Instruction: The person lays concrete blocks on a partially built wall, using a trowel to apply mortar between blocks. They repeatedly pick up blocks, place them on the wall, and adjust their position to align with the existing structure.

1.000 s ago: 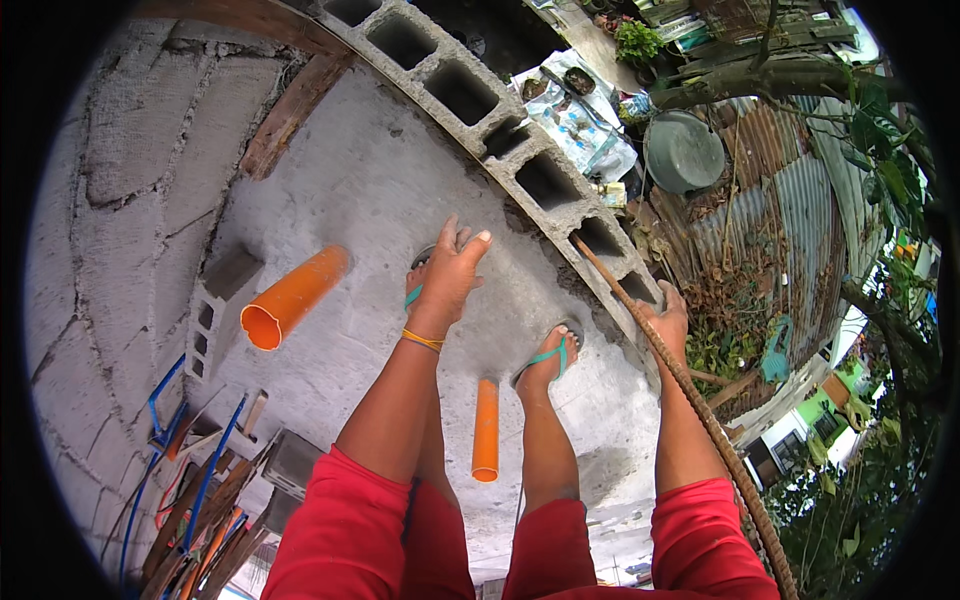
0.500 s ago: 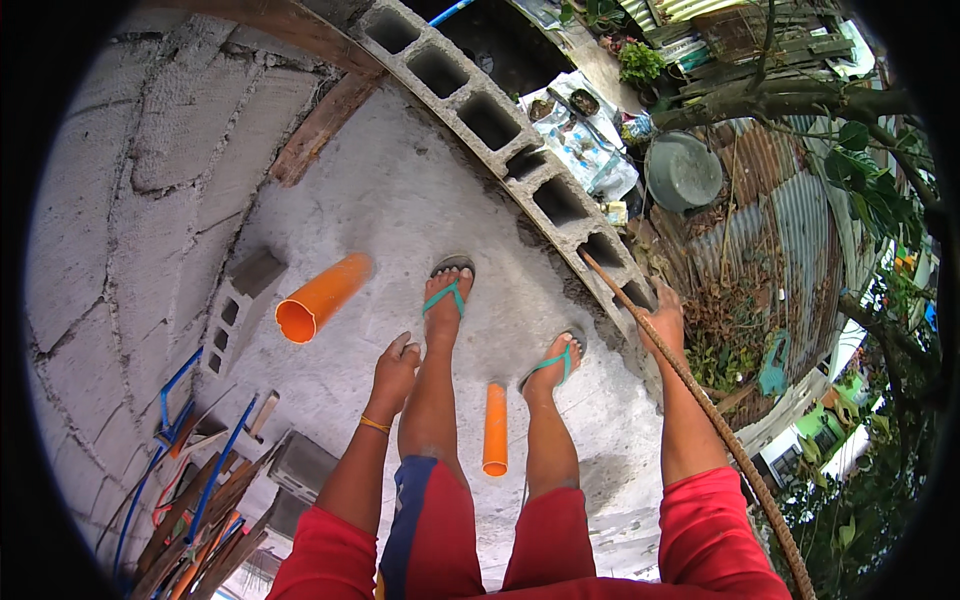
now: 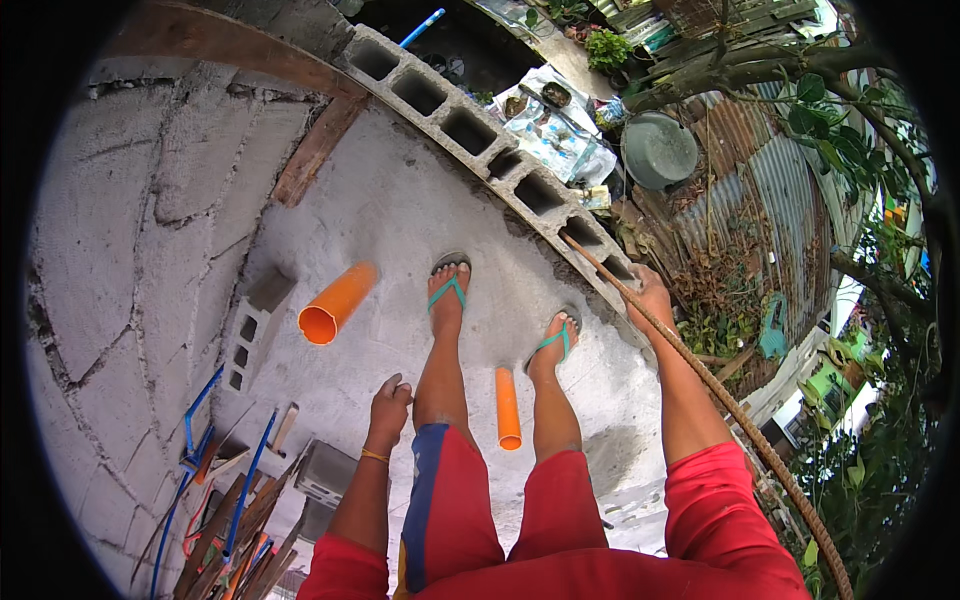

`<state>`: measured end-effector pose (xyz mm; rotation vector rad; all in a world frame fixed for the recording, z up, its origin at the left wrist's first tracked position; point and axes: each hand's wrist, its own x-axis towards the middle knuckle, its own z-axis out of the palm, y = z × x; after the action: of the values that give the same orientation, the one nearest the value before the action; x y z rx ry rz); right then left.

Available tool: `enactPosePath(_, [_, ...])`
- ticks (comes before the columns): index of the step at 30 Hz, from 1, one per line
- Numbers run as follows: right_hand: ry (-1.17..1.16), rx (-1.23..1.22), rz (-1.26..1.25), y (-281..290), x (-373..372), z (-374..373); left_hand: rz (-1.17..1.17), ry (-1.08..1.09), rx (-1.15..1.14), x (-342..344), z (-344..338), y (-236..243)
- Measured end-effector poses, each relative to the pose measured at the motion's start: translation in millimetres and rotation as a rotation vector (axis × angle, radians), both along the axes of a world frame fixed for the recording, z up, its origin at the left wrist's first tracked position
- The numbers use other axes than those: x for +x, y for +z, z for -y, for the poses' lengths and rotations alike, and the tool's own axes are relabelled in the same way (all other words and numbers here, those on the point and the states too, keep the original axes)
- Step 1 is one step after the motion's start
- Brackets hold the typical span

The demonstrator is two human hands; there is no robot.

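standing on a concrete slab (image 3: 400, 210), the person closed the right hand (image 3: 650, 296) around a rusty steel bar (image 3: 700, 375) running from centre right to the lower right, apparently steadying it, while the left hand (image 3: 388, 400) hung loosely curled and empty at lower centre; shifting the bar would likely need both hands.

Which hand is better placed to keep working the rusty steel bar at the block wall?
Right. The right hand grips the rusty ribbed bar beside the hollow block wall. The left hand hangs empty by the left leg, far from the bar.
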<state>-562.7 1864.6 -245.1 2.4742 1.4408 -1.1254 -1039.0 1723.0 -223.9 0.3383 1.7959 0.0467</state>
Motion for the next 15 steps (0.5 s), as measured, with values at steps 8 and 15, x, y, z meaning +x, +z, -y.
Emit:
enactPosePath(8, [-0.231, -0.136, -0.161, 56.1, 3.9, 55.6, 0.086, 0.001, 0.088, 11.0, -43.8, 14.8])
enactPosePath(15, [-0.533, -0.202, -0.33, 126.9, -27.7, 119.1, 0.204, 0.018, 0.171, 16.9, -64.1, 38.4])
